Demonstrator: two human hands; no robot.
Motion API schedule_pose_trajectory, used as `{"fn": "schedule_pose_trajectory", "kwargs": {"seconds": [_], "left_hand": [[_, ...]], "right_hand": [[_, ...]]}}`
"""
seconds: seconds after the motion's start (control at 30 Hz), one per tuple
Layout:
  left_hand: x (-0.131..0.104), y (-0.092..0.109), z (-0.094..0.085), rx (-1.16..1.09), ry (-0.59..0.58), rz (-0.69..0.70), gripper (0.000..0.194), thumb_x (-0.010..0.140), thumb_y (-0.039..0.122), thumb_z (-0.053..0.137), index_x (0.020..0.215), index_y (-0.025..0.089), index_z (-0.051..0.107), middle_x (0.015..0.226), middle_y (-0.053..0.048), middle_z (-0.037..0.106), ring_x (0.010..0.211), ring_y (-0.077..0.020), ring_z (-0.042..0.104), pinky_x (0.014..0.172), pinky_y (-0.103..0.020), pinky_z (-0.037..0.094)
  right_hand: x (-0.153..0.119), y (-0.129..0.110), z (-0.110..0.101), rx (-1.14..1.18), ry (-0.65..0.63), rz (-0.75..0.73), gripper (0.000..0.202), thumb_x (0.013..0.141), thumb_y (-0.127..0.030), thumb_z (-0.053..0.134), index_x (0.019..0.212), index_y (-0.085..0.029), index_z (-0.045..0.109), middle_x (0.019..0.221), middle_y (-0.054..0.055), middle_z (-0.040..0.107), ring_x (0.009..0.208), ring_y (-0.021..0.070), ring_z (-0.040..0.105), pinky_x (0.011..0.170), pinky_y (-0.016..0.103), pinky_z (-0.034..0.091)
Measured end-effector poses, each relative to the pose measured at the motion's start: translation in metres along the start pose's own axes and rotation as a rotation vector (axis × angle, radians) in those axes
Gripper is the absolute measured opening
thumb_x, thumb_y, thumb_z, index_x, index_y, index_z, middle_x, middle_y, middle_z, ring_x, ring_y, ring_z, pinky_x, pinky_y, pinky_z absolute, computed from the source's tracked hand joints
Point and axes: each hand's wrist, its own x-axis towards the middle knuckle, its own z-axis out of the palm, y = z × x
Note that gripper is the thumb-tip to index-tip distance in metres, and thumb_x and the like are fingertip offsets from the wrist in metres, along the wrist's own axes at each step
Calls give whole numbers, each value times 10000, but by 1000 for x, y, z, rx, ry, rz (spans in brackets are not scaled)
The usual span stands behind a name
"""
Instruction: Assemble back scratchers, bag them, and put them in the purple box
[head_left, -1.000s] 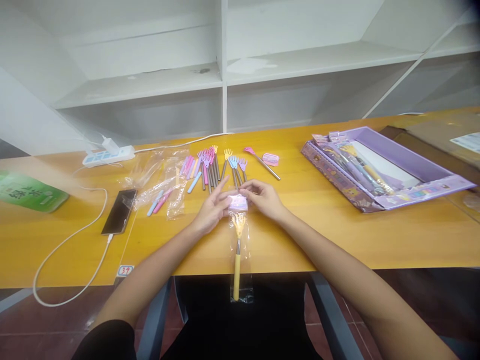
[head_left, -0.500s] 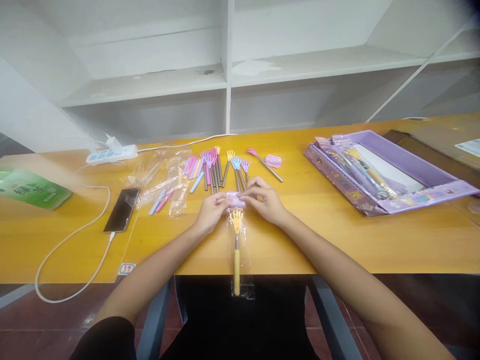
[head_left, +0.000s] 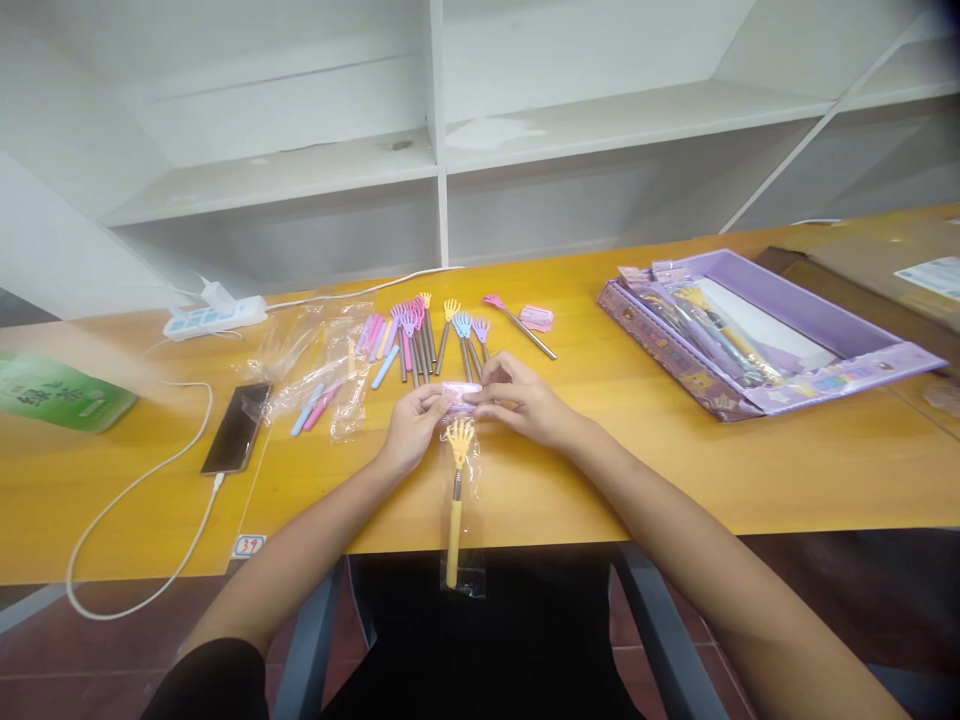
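Note:
Between my two hands is a small purple-pink printed card [head_left: 459, 394] at the top of a clear plastic bag [head_left: 471, 500]. A yellow hand-shaped back scratcher [head_left: 454, 530] lies inside that bag, its handle reaching past the table's front edge. My left hand [head_left: 409, 428] is closed, thumb and fingers pinching the card's left end. At the right end, my right hand [head_left: 523, 402] also pinches the card, its fingers bent. Just beyond my hands lie several back scratcher heads with metal rods [head_left: 420, 335], in pink, purple, yellow and blue.
Loose coloured handles [head_left: 386, 366] and crumpled clear bags [head_left: 349, 385] lie to the left. Beyond them are a charging phone [head_left: 236, 428] and a power strip [head_left: 215, 317]. A purple display box [head_left: 780, 405] holding bagged scratchers stands right. Another pink card [head_left: 537, 318] lies at the back.
The view has shifted a little. Both hands still grip the card, with the right fingers slightly rearranged at its end. The bagged scratcher now slants slightly, its lower end toward the left.

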Motion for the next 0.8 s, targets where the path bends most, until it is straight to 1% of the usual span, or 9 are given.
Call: {"fn": "schedule_pose_trajectory", "kwargs": {"seconds": [0.07, 0.13, 0.2, 0.23, 0.3, 0.4, 0.57, 0.7, 0.8], "left_hand": [[0, 2, 0, 23, -6, 8, 381, 857, 448, 852, 1084, 167, 734, 971, -71, 830, 863, -199, 797, 870, -333, 633], [0, 6, 1, 54, -23, 26, 459, 880, 439, 833, 1241, 194, 691, 949, -59, 830, 863, -209, 800, 855, -344, 636], [-2, 11, 4, 102, -51, 64, 519, 905, 430, 808, 1350, 218, 646, 961, -56, 829, 895, -220, 801, 872, -363, 634], [-2, 14, 5, 134, -60, 91, 490, 916, 428, 795, 1337, 218, 660, 996, -62, 828, 925, -221, 798, 892, -366, 630], [-4, 19, 6, 217, -59, 141, 351, 932, 432, 770, 1191, 199, 729, 1068, -75, 817, 976, -217, 782, 921, -352, 614], [-4, 21, 5, 328, -52, 163, 275, 955, 452, 730, 1030, 187, 746, 1050, -66, 802, 945, -200, 759, 881, -321, 599], [-5, 22, 0, 415, -111, 137, 254, 1013, 438, 636, 1043, 198, 713, 986, -46, 789, 900, -202, 756, 853, -325, 584], [-11, 34, 1, 651, -148, 204, 227, 1032, 377, 594, 1033, 202, 738, 1026, -46, 794, 966, -212, 745, 902, -339, 564], [-15, 41, 5, 685, -180, 212, 211, 1001, 376, 642, 969, 196, 746, 975, -44, 797, 905, -202, 743, 849, -326, 572]], "right_hand": [[1, -2, -1, 18, 2, 2, 205, 1000, -417, 716, 1033, -248, 828, 1055, 77, 534, 979, 219, 576, 828, 400, 540], [2, -4, 0, 76, 35, 30, 252, 1003, -451, 704, 936, -236, 818, 1031, 73, 529, 966, 216, 575, 827, 395, 541], [2, -5, 5, 191, 102, 126, 292, 1005, -487, 690, 903, -225, 772, 1018, 64, 539, 937, 204, 586, 805, 375, 556], [1, -5, 8, 277, 135, 201, 288, 1001, -504, 688, 936, -228, 740, 1013, 55, 552, 903, 193, 598, 776, 360, 568], [1, -5, 15, 481, 168, 361, 298, 978, -533, 705, 1065, -251, 667, 1011, 29, 588, 796, 167, 624, 682, 331, 585], [1, -4, 24, 704, 114, 502, 412, 940, -552, 739, 1210, -268, 611, 998, 9, 656, 673, 152, 656, 602, 328, 600], [3, -7, 26, 704, 116, 562, 372, 921, -549, 757, 1107, -229, 714, 989, 43, 753, 731, 170, 700, 678, 335, 622], [3, -12, 26, 690, 96, 631, 362, 861, -509, 829, 1058, -218, 743, 986, 50, 779, 813, 192, 721, 670, 318, 612], [3, -15, 28, 665, 113, 612, 348, 841, -484, 852, 1025, -207, 750, 1003, 53, 787, 905, 199, 738, 803, 336, 620]]}}
